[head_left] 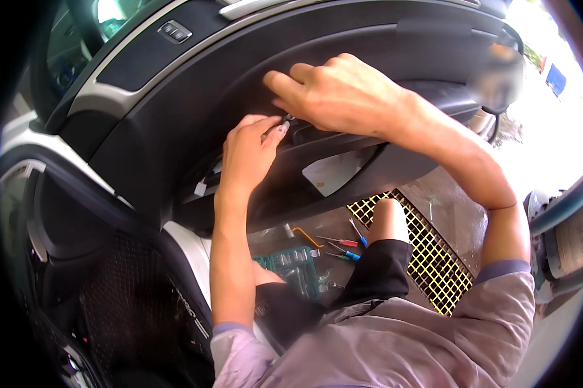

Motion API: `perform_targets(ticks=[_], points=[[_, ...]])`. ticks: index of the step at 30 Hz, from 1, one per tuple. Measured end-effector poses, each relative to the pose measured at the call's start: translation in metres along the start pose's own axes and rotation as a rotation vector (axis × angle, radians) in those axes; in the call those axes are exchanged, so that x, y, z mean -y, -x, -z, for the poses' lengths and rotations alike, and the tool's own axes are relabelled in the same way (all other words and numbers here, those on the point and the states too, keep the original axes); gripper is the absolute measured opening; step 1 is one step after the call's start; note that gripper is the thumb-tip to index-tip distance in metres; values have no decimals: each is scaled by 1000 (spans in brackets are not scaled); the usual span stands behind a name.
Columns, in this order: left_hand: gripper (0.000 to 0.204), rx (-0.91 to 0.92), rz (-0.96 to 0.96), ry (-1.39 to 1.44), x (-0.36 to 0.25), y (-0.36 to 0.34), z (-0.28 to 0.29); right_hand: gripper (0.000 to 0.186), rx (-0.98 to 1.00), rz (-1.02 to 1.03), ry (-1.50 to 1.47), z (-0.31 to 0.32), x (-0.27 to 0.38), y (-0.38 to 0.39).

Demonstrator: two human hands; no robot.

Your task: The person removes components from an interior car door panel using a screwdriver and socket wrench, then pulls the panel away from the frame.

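Trouble could come if the small shiny bit (289, 118), near the top middle of the frame, slips and drops into the black door panel (194, 110), maybe from a loose pinch. The fingers of the left hand (247, 152) are almost together right beside it; those of the right hand (333, 94) are bent close by, and I can't tell if either grips it
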State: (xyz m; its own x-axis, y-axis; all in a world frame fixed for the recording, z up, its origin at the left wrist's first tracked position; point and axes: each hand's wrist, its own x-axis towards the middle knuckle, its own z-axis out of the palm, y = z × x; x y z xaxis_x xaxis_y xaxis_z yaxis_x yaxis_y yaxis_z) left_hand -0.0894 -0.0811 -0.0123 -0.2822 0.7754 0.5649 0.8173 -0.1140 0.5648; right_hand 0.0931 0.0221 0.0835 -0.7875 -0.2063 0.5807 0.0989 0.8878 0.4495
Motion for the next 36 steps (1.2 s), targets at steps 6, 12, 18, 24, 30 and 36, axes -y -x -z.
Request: perform_targets(ticks=[6, 12, 18, 24, 30, 36], points=[[25, 150, 52, -193, 6, -9, 18, 16, -10, 178, -332, -2, 7, -15], [33, 167, -2, -201, -1, -12, 14, 20, -50, -59, -622, -15, 2, -10], [27, 103, -8, -145, -4, -19, -3, 15, 59, 14, -434, -2, 2, -4], [20, -50, -53, -147, -14, -24, -16, 26, 34, 131, -320, -1, 7, -11], [22, 65, 68, -62, -11, -23, -15, 37, 96, 82, -245, -2, 5, -10], [19, 30, -18, -146, -1, -16, -23, 29, -8, 264, -285, -1, 18, -23]])
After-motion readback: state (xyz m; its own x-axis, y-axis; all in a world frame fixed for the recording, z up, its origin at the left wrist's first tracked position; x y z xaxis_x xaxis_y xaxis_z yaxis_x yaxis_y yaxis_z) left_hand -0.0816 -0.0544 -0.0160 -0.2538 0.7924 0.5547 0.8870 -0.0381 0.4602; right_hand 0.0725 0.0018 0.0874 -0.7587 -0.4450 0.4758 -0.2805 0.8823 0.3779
